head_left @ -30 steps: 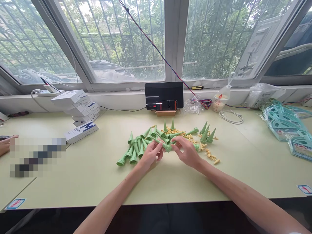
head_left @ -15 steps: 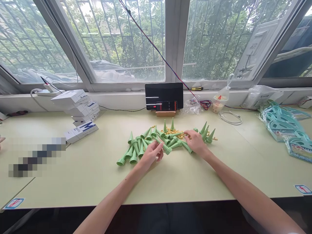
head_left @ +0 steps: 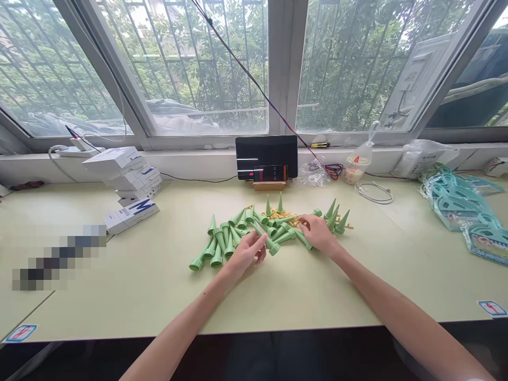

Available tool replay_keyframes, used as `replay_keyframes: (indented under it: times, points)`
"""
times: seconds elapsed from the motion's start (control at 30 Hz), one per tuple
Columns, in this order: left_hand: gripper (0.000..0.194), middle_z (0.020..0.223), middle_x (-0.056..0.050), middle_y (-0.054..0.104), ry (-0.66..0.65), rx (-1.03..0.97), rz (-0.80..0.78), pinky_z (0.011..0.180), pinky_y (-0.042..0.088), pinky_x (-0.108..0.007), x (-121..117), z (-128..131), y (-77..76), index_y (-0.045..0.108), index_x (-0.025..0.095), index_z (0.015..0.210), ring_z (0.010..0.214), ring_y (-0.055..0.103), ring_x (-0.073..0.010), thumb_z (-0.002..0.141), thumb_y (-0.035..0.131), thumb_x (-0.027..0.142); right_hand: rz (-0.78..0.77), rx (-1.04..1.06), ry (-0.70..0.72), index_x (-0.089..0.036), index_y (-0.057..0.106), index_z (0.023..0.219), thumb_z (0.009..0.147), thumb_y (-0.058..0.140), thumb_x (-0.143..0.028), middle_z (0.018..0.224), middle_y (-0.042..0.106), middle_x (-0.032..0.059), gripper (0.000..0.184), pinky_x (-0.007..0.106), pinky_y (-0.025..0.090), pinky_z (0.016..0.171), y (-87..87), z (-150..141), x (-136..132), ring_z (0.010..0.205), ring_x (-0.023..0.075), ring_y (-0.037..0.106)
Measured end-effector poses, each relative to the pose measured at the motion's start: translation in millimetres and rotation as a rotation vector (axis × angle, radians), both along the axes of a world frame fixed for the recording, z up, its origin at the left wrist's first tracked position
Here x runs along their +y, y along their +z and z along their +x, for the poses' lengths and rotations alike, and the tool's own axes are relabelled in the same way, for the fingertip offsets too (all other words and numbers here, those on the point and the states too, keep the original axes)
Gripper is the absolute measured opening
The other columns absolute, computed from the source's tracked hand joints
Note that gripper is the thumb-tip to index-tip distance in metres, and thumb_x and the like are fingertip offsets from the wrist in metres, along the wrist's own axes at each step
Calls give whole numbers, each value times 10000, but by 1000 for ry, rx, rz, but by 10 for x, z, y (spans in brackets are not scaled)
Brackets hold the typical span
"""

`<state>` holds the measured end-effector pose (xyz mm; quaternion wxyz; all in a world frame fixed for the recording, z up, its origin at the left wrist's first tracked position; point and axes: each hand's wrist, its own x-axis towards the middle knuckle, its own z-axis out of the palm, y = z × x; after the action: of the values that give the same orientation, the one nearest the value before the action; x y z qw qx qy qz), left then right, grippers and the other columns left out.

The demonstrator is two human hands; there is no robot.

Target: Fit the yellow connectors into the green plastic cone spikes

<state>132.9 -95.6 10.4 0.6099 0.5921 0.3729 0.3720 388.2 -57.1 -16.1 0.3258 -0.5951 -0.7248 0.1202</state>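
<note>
My left hand [head_left: 246, 251] is closed around a green plastic cone spike [head_left: 272, 245], whose wide ribbed end points down to the right. Scattered loosely to the left of that hand lie several more green cones [head_left: 217, 256], most on their sides. My right hand [head_left: 319, 234] dips its pinched fingertips to the edge of a heap of small yellow pieces [head_left: 280, 215]. What those fingers have between them is too small to make out. Close by on its right, several green cones [head_left: 342, 221] stand point up.
Behind the heap, a black tablet [head_left: 266, 148] and a phone [head_left: 273, 172] lean on a brown stand. White boxes [head_left: 133, 216] are stacked at left. A bagged cup [head_left: 353, 168], a coiled white cable [head_left: 373, 192] and teal packaged items [head_left: 456, 203] lie to the right.
The cone in my left hand has tilted slightly. My right hand stays at the yellow pieces with hardly any movement, and the view has shifted a little.
</note>
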Motion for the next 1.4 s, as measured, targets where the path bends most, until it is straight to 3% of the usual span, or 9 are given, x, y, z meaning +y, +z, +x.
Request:
replay_keyframes:
  times: [0.63,1.4]
  points:
    - [365,548,48,508,-8,28,5,418,346,-185,23,-7,-59,528,186,880,457,443,-79,921,577,545,-44,39,7,-137,690,926,807,522,-77,836,697,67,215,299,479,723,-26,39,60,748,191,627]
    - [378,561,52,496,-2,32,-5,405,332,-186,4,14,-18,528,180,842,452,443,-75,900,607,545,98,27,-10,-167,644,885,925,459,-108,870,651,78,199,310,441,743,-36,-27,11,801,212,598]
